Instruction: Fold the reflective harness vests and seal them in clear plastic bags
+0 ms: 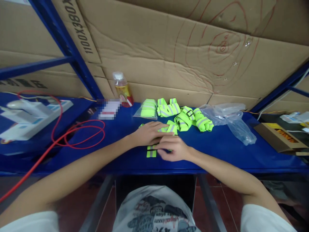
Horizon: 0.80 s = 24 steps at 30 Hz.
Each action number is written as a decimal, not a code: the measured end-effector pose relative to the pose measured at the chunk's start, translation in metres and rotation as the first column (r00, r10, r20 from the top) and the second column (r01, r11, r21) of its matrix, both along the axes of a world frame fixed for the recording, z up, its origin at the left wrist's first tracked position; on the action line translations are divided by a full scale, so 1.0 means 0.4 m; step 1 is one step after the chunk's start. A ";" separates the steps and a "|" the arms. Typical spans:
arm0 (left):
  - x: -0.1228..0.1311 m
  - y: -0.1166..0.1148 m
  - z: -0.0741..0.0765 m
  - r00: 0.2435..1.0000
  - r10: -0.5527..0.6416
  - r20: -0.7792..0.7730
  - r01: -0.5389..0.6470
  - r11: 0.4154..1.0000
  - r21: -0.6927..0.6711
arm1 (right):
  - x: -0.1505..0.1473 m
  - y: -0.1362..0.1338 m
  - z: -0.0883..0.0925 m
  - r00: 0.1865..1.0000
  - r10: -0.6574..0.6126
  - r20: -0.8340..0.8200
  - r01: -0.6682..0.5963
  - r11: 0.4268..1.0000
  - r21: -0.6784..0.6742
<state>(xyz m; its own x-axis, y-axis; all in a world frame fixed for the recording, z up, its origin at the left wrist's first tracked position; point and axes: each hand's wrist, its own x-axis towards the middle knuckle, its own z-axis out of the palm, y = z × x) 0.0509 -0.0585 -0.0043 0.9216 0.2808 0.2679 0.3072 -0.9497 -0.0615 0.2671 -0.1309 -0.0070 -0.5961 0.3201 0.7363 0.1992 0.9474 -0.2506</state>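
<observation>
My left hand (147,132) lies flat over a neon-yellow reflective strap (172,126) with grey stripes, fingers stretched out to the right. Just in front of it, my right hand (173,149) is closed, thumb and fingers pinching at the strap; a short striped end (151,152) pokes out below, with a thin dark part at the fingertips. Both hands hide most of this piece. Behind them sit a folded strap bundle in a clear bag (148,108), a loose folded strap (168,108), and rolled straps (183,121) with a black buckle (190,113).
Crumpled clear plastic bags (231,119) lie to the right, near an open cardboard box (281,137). A capped drink bottle (123,90) stands at the back left. A red hose (84,135) loops across the blue table (125,161). Cardboard (149,51) walls the back.
</observation>
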 end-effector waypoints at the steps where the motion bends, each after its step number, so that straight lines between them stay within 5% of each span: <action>1: -0.001 0.000 -0.003 1.000 -0.005 -0.003 0.005 1.000 0.015 | 0.025 0.009 0.020 0.998 -0.054 -0.032 0.054 0.998 0.018; 5: -0.019 0.006 -0.014 1.000 -0.019 0.017 0.020 0.999 -0.032 | 0.130 0.052 0.083 0.917 -0.375 0.136 0.361 0.925 0.118; 9: -0.043 0.018 -0.010 0.982 -0.050 0.184 0.097 0.962 -0.257 | 0.170 0.071 0.078 0.833 -0.399 0.383 0.434 0.901 -0.006; 13: -0.064 0.024 0.031 0.942 0.019 0.334 0.119 0.914 -0.387 | 0.158 0.070 0.058 0.788 -0.415 0.455 0.521 0.843 -0.134; 17: -0.102 0.048 0.076 0.931 0.203 0.305 -0.069 0.914 -0.399 | 0.152 0.070 0.057 0.787 -0.388 0.479 0.544 0.803 -0.244; 20: -0.130 0.079 0.081 0.926 0.357 0.121 -0.253 0.825 -0.505 | 0.149 0.067 0.060 0.807 -0.342 0.481 0.516 0.805 -0.292; 24: -0.137 0.091 0.080 0.928 0.371 -0.029 -0.327 0.776 -0.539 | 0.135 0.053 0.066 0.805 -0.330 0.493 0.519 0.794 -0.315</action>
<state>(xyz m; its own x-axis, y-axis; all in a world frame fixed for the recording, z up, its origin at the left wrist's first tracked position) -0.0040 -0.0219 0.0278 0.7163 0.6962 0.0475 0.6062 -0.6545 0.4517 0.3210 -0.1095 0.0194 -0.5255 0.8266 0.2017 0.7244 0.5590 -0.4035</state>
